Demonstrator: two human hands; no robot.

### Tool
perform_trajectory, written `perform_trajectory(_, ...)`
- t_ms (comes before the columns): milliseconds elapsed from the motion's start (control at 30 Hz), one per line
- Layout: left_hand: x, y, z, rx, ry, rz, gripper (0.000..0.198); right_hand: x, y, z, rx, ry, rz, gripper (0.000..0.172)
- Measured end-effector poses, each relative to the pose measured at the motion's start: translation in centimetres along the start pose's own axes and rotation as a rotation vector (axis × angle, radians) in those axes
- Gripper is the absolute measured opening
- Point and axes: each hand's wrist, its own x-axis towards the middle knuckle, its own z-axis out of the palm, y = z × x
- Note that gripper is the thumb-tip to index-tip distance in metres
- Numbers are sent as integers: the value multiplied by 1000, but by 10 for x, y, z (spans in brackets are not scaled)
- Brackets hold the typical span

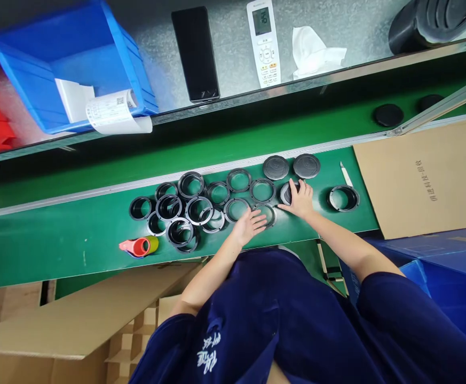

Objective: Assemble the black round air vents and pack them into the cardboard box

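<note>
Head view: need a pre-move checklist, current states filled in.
1. Right hand on black cap: ok, fingers around it.
2. Left hand empty: ok, open beside the rings.
3. Black rings at left separated: not ok, several overlap.
4. Two black lids flat on the green bench: ok.
5. White-handled knife put away: not ok, loose beside the cardboard sheet.
6. Cap seated: cannot tell, fingers partly hide it.

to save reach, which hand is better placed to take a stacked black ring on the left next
Probably the left hand: it is open, looks empty and is nearer the stacked black rings. The right hand is farther off, its fingers on a dark round cap.
</note>
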Motion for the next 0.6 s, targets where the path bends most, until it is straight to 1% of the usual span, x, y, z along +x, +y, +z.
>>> perform_trajectory(67, -6, -5, -12, -13, 38, -4, 53, 2, 0, 0, -14, -25, -21, 110)
perform_trajectory(133, -12, -8, -21, -21, 83, -8, 50, 6, -4, -5, -27, -14, -71, 98)
perform_trajectory(200, -17, -9, -25, -27, 129, -21, 48, 8, -10, -9, -34, 9, -132, 88)
perform_trajectory(233, -18, -9, -25, -27, 150, -30, 47, 7, -13, -10, -38, -1, -155, 85)
perform_trajectory(267, -19, -7, -25, -26, 169, -35, 46, 5, -15, -10, -42, -29, -167, 84)
perform_trajectory(333, -19, -3, -22, -24, 194, -33, 45, 0, -17, -7, -47, -127, -184, 80)
perform_trajectory(400, -16, 3, -18, -15, 212, -17, 44, 4, -14, -8, -28, -195, -234, 77)
perform_trajectory(433, -14, 6, -15, -6, 220, -6, 43, 13, -8, -12, -2, -189, -259, 75)
perform_trajectory(467, -11, 10, -12, 8, 230, 1, 42, 28, 2, -19, 38, -149, -258, 71)
perform_trajectory(500, -8, 13, -9, 25, 241, 1, 42, 49, 17, -30, 96, -77, -213, 67)
perform_trajectory(533, -5, 16, -6, 44, 255, 0, 41, 74, 37, -45, 189, 29, -104, 63)
perform_trajectory(600, 0, 23, 1, 83, 289, -13, 40, 132, 90, -83, 424, 266, 212, 54)
